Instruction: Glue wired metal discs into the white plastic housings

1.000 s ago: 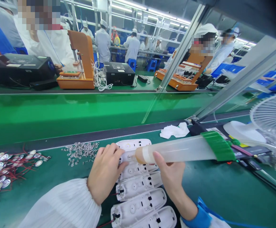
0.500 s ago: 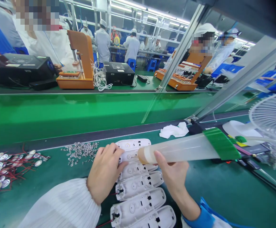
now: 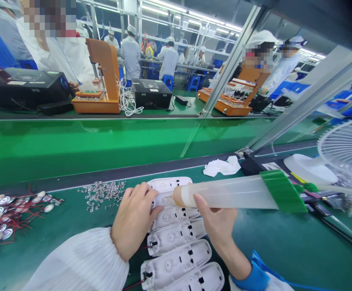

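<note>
Several white plastic housings point(image 3: 176, 250) lie in an overlapping row on the green bench, running from near me to the far one point(image 3: 169, 184). My left hand point(image 3: 133, 220) rests on the second housing from the far end, fingertips curled and pressing on it. My right hand point(image 3: 216, 226) grips a long translucent dispensing tube point(image 3: 227, 192) with a green cap end point(image 3: 281, 190). The tube lies nearly level, and its tan nozzle tip point(image 3: 177, 197) touches the housing beside my left fingertips.
A pile of small metal parts point(image 3: 104, 192) lies left of the housings. Round discs with red wires point(image 3: 3, 220) sit at the far left. A crumpled white cloth point(image 3: 222, 165), a white fan point(image 3: 344, 155) and cables are at the right. Other people work behind the conveyor point(image 3: 87, 143).
The tube's nozzle drew slightly right, then returned left onto the housing; its capped end swung a little lower. My left hand has stayed in place.
</note>
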Tool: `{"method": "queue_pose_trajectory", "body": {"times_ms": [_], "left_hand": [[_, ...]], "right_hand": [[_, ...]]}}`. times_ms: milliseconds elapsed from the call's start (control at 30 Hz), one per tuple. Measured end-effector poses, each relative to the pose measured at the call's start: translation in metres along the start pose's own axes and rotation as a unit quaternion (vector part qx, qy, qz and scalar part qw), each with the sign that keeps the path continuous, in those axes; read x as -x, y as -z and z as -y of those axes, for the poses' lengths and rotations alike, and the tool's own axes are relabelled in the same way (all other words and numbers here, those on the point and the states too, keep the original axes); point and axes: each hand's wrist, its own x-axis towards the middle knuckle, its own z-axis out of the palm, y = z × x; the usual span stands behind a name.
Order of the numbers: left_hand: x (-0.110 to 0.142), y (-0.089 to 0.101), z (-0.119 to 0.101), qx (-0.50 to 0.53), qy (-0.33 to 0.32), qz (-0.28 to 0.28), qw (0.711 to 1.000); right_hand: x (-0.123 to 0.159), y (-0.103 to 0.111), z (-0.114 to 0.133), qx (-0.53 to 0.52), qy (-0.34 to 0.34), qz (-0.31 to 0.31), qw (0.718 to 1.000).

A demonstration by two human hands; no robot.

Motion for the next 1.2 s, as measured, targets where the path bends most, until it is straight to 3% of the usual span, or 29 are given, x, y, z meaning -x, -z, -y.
{"method": "queue_pose_trajectory", "body": {"times_ms": [1200], "left_hand": [[0.001,-0.0016,0.0005,-0.002,0.0,-0.006,1.0]], "right_hand": [[-0.0008,0.0053,0.0013,-0.016,-0.012,-0.007,1.0]]}}
